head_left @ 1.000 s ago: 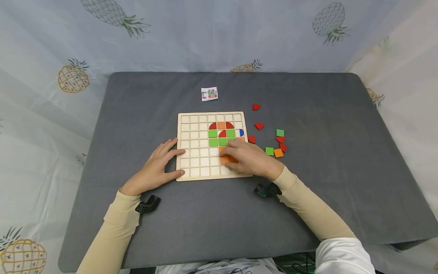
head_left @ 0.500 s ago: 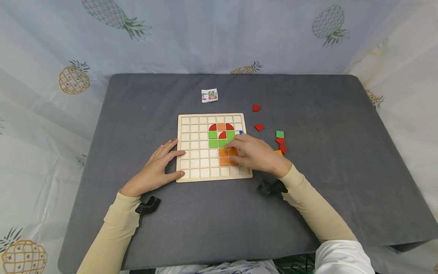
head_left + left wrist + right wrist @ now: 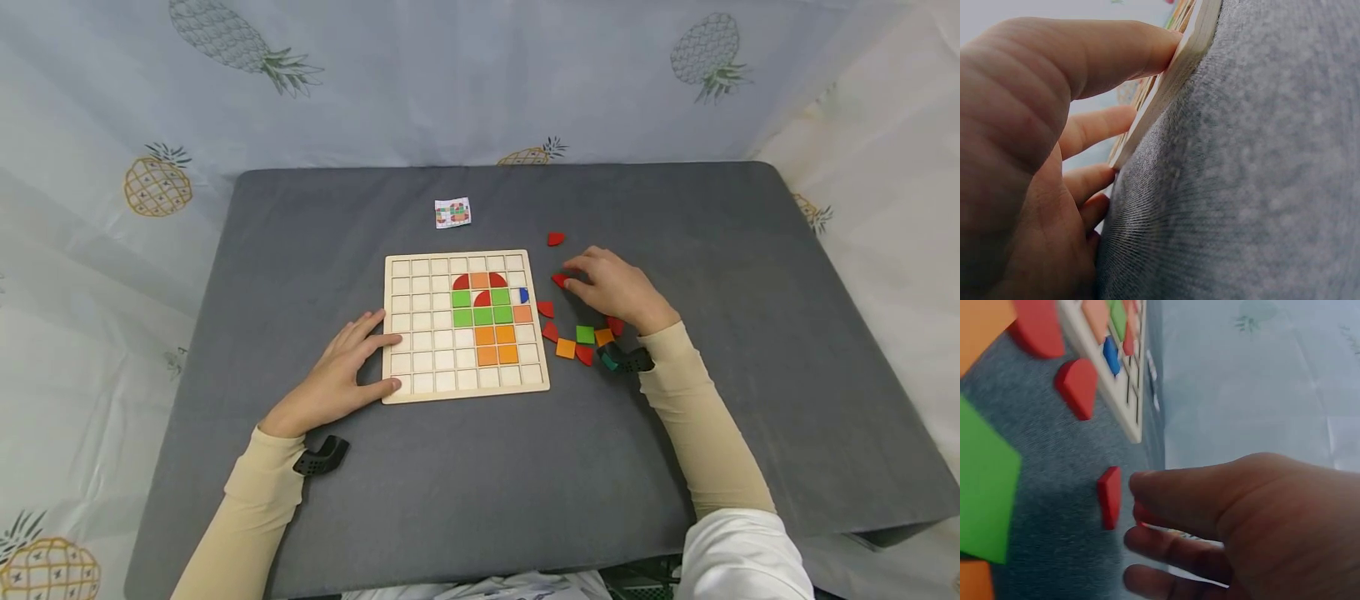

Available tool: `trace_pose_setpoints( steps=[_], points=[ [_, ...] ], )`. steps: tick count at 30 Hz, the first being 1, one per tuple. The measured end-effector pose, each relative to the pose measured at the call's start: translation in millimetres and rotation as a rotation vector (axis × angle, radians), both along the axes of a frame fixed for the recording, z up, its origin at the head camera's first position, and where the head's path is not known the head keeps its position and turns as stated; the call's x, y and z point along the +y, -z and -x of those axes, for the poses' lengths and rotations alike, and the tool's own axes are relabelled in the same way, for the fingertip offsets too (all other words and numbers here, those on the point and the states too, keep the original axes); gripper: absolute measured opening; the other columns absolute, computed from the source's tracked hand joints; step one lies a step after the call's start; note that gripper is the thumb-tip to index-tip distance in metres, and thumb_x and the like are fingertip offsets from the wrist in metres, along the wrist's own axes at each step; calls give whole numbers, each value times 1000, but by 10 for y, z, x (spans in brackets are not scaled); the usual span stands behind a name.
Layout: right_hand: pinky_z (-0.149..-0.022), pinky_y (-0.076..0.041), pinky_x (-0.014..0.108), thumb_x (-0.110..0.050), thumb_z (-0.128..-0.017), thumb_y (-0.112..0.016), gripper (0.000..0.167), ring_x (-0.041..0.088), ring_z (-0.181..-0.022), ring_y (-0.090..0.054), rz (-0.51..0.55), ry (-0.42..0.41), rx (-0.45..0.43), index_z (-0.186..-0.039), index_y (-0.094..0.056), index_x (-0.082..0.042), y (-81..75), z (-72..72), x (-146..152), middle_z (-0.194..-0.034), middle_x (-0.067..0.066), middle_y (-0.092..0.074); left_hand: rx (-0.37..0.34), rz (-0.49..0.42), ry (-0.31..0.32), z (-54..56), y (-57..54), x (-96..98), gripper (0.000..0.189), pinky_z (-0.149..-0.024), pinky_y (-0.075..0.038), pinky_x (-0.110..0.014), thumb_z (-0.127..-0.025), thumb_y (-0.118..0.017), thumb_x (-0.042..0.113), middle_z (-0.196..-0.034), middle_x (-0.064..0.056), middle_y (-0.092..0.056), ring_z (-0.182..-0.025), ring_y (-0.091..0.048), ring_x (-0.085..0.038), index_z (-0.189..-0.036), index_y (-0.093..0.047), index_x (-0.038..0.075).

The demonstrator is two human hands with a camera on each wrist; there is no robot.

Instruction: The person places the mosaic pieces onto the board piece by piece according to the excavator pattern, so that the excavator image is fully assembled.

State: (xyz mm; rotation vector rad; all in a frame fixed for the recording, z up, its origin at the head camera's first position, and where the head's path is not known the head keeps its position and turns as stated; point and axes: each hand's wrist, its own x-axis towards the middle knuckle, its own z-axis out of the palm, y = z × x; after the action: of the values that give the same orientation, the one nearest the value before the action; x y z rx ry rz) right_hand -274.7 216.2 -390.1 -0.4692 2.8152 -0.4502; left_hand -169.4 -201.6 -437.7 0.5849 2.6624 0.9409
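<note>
"See what behind the worktop (image 3: 757, 350)?"
"Pale cloth (image 3: 420, 83), hung along the back and both sides, printed with grey and golden-brown pineapples (image 3: 158, 187)."
"And up close, covered how?"
"In dark grey fabric (image 3: 420, 508), rounded at the far corners (image 3: 757, 177)."
"Lit how?"
"Softly, evenly."

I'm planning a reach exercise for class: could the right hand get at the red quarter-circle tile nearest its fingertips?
Probably yes: the right hand is beside the red quarter-circle tile on the grey cloth, and nothing visible blocks its fingertips.
</note>
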Motion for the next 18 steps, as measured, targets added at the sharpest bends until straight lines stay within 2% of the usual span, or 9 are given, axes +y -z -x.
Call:
trace_pose_setpoints(
  steps=[7, 13, 18],
  points=[
    [-77, -55, 46, -28, -102, -61, 41, 27, -100, -60, -40, 11, 39, -138, -63, -10, 119, 12, -40, -128, 13, -60, 5, -2, -4, -7, -2, 2, 67, -123, -9, -66, -90, -76, 33, -171, -10, -15, -159, -7, -35, -149, -49, 16],
    [-82, -55, 49, -26, -99, -66, 34, 26, -99, -59, -48, 39, 69, -130, -68, -11, 102, 14, -93, -124, 12, -63, 32, -15, -4, -1, 1, -2, 66, -122, -10, -67, -90, -76, 31, -171, -11, -17, -159, -10, -37, -148, -50, 16],
    [-79, -54, 50, -25, -97, -69, 31, 27, -95, -59, -39, 58, 60, -123, -68, -10, 97, 12, -69, -115, 12, -66, 49, -9, 4, -9, 26, -10, 64, -121, -12, -68, -90, -76, 31, -170, -12, -18, -158, -12, -39, -148, -51, 16]
  ],
)
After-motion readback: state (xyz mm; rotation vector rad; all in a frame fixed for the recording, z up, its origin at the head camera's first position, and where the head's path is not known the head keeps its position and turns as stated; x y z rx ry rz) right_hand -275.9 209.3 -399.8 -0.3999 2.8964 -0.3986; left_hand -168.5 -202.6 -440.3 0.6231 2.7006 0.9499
